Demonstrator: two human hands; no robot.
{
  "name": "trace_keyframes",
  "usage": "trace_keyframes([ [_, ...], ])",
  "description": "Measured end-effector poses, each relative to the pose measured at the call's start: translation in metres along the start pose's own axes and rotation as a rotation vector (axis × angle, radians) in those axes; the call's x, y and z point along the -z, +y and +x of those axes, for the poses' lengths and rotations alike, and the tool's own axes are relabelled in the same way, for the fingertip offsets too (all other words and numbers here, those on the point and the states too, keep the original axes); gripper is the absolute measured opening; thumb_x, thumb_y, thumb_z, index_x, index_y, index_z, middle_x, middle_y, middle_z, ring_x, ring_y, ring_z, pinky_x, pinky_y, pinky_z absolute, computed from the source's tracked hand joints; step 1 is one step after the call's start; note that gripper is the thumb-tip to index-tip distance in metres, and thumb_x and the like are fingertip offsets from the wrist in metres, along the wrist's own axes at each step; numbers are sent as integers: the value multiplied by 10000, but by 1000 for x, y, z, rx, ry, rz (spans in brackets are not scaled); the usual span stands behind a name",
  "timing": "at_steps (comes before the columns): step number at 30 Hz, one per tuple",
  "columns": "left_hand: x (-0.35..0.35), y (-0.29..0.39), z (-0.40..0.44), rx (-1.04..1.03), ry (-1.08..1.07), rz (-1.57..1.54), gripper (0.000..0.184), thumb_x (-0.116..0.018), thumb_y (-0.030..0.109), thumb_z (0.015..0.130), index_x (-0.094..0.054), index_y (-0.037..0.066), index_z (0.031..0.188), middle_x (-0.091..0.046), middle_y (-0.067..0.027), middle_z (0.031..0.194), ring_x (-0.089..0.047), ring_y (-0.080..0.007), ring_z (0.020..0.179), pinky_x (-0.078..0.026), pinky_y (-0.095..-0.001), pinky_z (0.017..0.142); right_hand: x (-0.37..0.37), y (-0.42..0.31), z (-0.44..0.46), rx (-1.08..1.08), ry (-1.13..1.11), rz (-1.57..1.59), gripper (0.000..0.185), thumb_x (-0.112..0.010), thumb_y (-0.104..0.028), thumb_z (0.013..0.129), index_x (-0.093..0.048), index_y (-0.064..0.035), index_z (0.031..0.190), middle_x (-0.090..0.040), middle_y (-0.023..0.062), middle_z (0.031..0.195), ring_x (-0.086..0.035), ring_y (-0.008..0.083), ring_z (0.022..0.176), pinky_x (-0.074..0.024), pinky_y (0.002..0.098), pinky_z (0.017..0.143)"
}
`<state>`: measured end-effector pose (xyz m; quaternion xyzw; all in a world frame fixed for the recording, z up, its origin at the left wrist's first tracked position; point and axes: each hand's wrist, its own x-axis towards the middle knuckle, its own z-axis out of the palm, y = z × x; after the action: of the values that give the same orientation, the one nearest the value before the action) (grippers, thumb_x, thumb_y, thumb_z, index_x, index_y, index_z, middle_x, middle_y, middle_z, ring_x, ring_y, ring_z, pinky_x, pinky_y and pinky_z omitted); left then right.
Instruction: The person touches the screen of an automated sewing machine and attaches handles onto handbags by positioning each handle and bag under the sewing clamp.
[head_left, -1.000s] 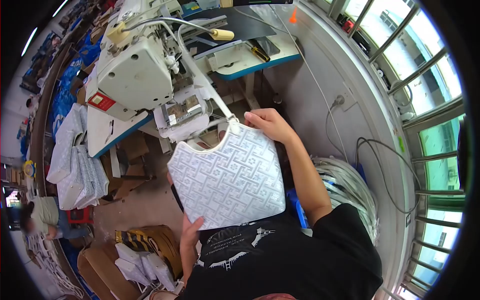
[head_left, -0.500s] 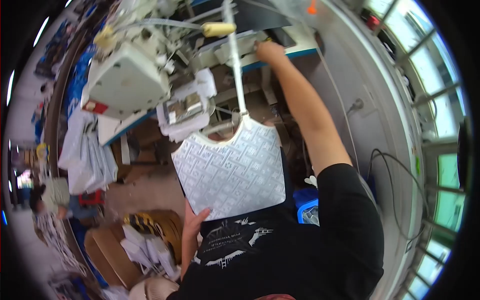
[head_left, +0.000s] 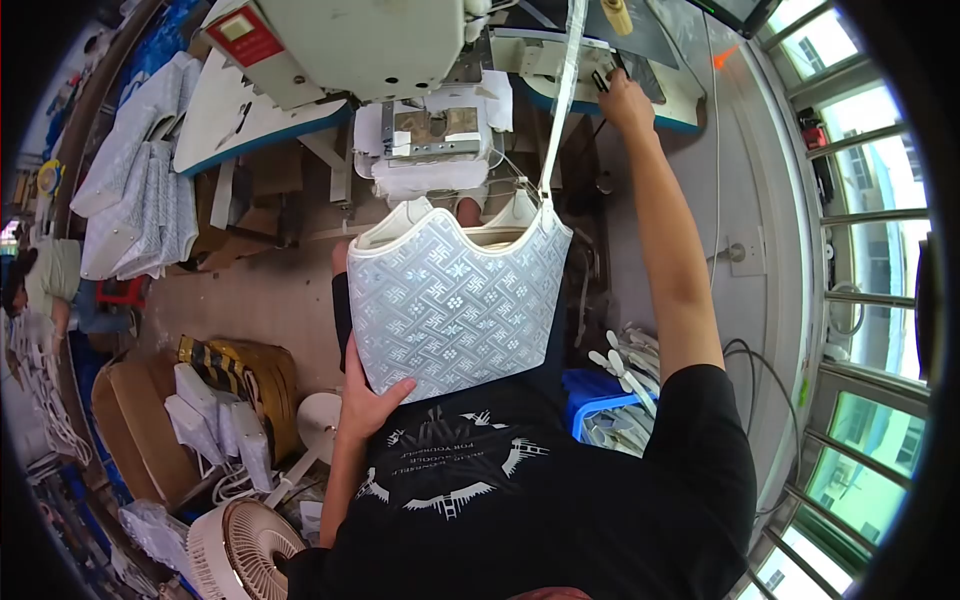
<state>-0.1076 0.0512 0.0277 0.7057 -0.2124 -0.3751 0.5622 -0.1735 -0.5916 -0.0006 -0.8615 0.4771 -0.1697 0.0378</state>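
Note:
My left hand [head_left: 377, 398] grips the lower left corner of a white and silver-grey patterned handbag [head_left: 455, 305], thumb on the front panel. The bag rests upright against my lap, its scalloped mouth partly open toward the machine. From its right top corner a white strap [head_left: 562, 110], apparently wrapped in clear film, runs taut up past the table edge. My right arm is stretched forward, and my right hand [head_left: 628, 105] has closed fingers around a small black tool [head_left: 601, 80] over the right worktable. The tool's exact kind is hard to make out.
A sewing machine [head_left: 350, 45] stands ahead, with a metal plate [head_left: 432, 132] below it. Several similar bags [head_left: 140, 195] lie at the left. A blue basket [head_left: 590, 410] of white strips sits at right, a fan [head_left: 245, 545] and cardboard box [head_left: 140, 435] at lower left.
The view has shifted, bringing the machine closer to the middle. The bag now shows its open mouth. My left hand still grips its lower corner; my right hand stays at the right worktable.

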Motion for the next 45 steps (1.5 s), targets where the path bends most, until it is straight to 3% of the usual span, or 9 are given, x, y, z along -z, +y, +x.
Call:
trace_keyframes([
  [5,4,-7,-2,-33,2,93,1097,-906,177,778,-237,-40,1621,-541,-197,1458,-554,-265,1327,-430,-411,1138,8,18,-20,79,-42,93,409,-721,-381,944,-682,-94,1233,-740,263,1111,-703,465,1097,-556,524,918],
  [9,3,-3,-7,-57,23,155,1125,-941,228,744,-281,-47,1613,-599,-236,1434,-617,-297,1295,-471,-418,1114,58,9,-84,-279,-267,670,318,-639,-345,1068,-681,-46,1167,-679,78,845,-690,212,886,-554,362,839],
  [11,3,0,-8,-82,20,210,1104,-947,250,739,-318,-49,1595,-628,-250,1397,-648,-325,1261,-489,-430,1097,77,1,-124,-199,-305,1008,233,-578,-250,1106,-661,-36,1147,-615,9,850,-611,121,815,-515,305,778],
  [16,7,-12,-5,-88,-37,267,1081,-967,309,720,-381,-45,1557,-645,-274,1348,-677,-378,1207,-517,-460,1059,117,-42,-210,-172,-357,1230,206,-546,-186,1107,-633,-22,1197,-607,-1,921,-517,106,741,-433,267,684],
  [25,18,-32,2,-90,-106,287,1054,-987,376,696,-452,-37,1505,-654,-276,1305,-686,-416,1159,-539,-489,1007,171,-96,-212,-158,-491,754,226,-621,-195,1062,-662,-19,1198,-601,-1,868,-494,83,731,-411,227,650],
  [28,18,-24,10,-95,-113,226,1042,-984,351,702,-451,-39,1508,-659,-266,1316,-687,-400,1174,-535,-478,1021,187,-124,-187,145,-433,379,203,-669,-203,1024,-691,-29,1127,-659,56,841,-606,147,751,-480,287,675],
  [36,12,-14,9,-90,-52,132,1057,-967,270,719,-401,-48,1554,-660,-238,1370,-675,-323,1232,-510,-438,1071,185,-154,-167,410,-463,156,230,-753,-209,929,-684,-22,1044,-738,140,938,-693,341,817,-545,410,722],
  [41,11,-33,5,-79,-5,71,1085,-959,250,729,-354,-55,1576,-626,-238,1406,-634,-293,1275,-487,-419,1096,175,-157,-166,423,-509,91,235,-745,-233,947,-695,-25,1045,-732,130,933,-699,280,825,-538,397,710],
  [45,17,-35,20,-97,-9,1,1077,-936,213,754,-314,-46,1594,-571,-204,1445,-584,-275,1311,-452,-412,1125,179,-86,-157,325,-485,436,213,-697,-206,979,-705,-39,1111,-702,104,893,-675,205,805,-518,374,681],
])
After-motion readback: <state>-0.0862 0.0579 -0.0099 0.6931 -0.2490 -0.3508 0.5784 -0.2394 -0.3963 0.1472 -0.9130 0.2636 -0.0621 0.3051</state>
